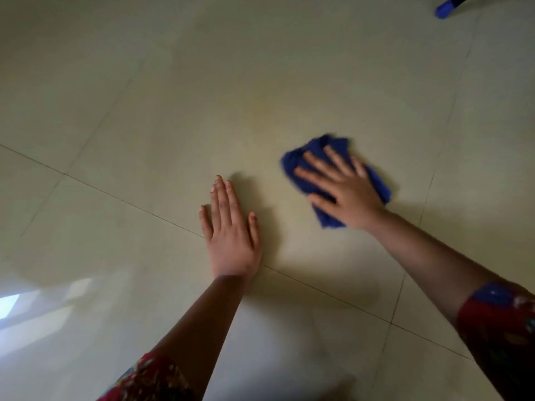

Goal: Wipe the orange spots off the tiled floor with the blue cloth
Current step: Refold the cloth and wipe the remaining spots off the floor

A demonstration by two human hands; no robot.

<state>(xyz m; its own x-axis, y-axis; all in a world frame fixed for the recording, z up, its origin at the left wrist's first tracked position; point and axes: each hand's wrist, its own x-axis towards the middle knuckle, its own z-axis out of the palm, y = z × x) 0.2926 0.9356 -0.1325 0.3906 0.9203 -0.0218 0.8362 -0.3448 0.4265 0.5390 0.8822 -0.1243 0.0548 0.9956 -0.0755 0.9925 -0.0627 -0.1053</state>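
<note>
The blue cloth [304, 157] lies bunched on the pale tiled floor [144, 111], right of centre. My right hand [344, 189] presses flat on top of it with the fingers spread, covering its middle. My left hand [231, 227] rests palm down on the bare floor to the left of the cloth, fingers together and holding nothing. A faint yellowish smear [246, 111] shows on the tile beyond both hands; no distinct orange spots are visible. The picture is slightly blurred.
Dark grout lines [115, 195] cross the floor under my left wrist. A blue object [447, 8] pokes in at the top right corner. A bright window reflection [11, 305] lies at the left edge. Red patterned sleeves cover both upper arms.
</note>
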